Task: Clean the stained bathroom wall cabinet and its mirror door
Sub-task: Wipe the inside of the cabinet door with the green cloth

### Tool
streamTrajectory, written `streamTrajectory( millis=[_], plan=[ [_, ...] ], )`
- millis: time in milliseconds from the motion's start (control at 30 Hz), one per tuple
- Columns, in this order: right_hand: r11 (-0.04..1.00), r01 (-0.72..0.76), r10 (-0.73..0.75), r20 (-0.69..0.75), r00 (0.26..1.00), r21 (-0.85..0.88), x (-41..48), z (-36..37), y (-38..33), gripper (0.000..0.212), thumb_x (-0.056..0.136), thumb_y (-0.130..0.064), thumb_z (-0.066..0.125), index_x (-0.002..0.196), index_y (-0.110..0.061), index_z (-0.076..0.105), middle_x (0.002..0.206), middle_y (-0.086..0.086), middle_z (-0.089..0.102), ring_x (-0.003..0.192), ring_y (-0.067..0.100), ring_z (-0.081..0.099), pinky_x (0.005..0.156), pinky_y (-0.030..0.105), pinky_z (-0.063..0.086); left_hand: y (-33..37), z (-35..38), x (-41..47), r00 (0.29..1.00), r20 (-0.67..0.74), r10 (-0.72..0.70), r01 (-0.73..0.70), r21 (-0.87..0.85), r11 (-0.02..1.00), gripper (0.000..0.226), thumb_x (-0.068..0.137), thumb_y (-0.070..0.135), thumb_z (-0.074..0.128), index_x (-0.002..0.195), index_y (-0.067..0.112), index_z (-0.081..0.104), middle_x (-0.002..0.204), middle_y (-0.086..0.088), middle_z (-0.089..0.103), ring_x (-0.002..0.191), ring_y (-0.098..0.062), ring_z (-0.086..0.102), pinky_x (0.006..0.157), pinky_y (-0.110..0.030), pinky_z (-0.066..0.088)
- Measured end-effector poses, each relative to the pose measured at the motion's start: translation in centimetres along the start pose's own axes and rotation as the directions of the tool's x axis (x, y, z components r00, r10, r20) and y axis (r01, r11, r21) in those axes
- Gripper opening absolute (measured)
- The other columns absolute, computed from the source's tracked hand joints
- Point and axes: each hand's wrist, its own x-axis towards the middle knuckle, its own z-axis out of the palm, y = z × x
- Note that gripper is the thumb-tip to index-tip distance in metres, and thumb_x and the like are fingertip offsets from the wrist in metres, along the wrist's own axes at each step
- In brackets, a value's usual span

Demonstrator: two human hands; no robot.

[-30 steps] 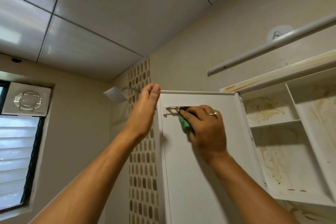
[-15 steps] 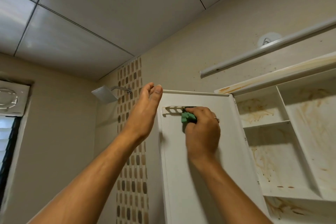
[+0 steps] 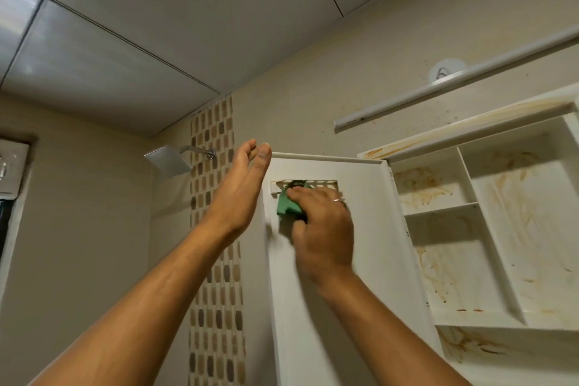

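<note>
Beige wall behind: left grip, spread flat, touches the door edge; right grip pinches green cloth.

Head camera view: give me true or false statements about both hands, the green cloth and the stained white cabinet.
1. The right hand holds a green cloth against the open white cabinet door. True.
2. The left hand grips a spray bottle. False: it holds nothing, its straight fingers up at the door's top corner.
3. The white cabinet shelves are spotless. False: brown stains streak them.
4. A square metal shower head juts from the wall left of the door. True.
</note>
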Motion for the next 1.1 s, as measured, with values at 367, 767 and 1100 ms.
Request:
streamTrajectory(
  millis=[367, 767, 1100],
  plan=[
    [0.998, 0.047, -0.048, 0.035, 0.998, 0.031, 0.6, -0.1, -1.9, 0.034, 0.075, -0.003, 0.062, 0.101, -0.017, 0.077, 0.098, 0.000, 0.074, 0.091, 0.019, 0.062, 0.080, 0.032, 0.050, 0.1, 0.1, -0.1, 1.000, -0.005, -0.006, 0.006, 0.002, 1.000, 0.118, 0.063, 0.106, 0.023, 0.155, 0.033, 0.029, 0.153, 0.002, 0.047, 0.138, -0.022, 0.048, 0.117, -0.054, 0.037],
    [0.991, 0.125, -0.127, 0.062, 0.990, 0.039, 0.7, -0.6, -1.7, 0.031, 0.079, -0.010, 0.058, 0.101, -0.018, 0.078, 0.097, -0.001, 0.076, 0.090, 0.020, 0.065, 0.080, 0.029, 0.049, 0.2, 0.0, -0.3, 1.000, -0.012, -0.011, 0.011, -0.004, 1.000, 0.116, 0.065, 0.106, 0.022, 0.154, 0.031, 0.031, 0.153, 0.001, 0.047, 0.138, -0.024, 0.048, 0.116, -0.053, 0.038],
    [0.972, -0.192, 0.179, 0.104, 0.978, 0.137, 7.1, -7.4, 6.3, 0.044, 0.084, 0.007, 0.059, 0.107, -0.026, 0.077, 0.099, -0.006, 0.073, 0.089, 0.011, 0.066, 0.077, 0.030, 0.056, 0.8, -0.4, -0.5, 1.000, 0.000, -0.019, 0.019, 0.045, 0.999, 0.122, 0.061, 0.106, 0.019, 0.160, 0.035, 0.021, 0.158, 0.003, 0.042, 0.139, -0.023, 0.047, 0.118, -0.055, 0.035]
  ],
)
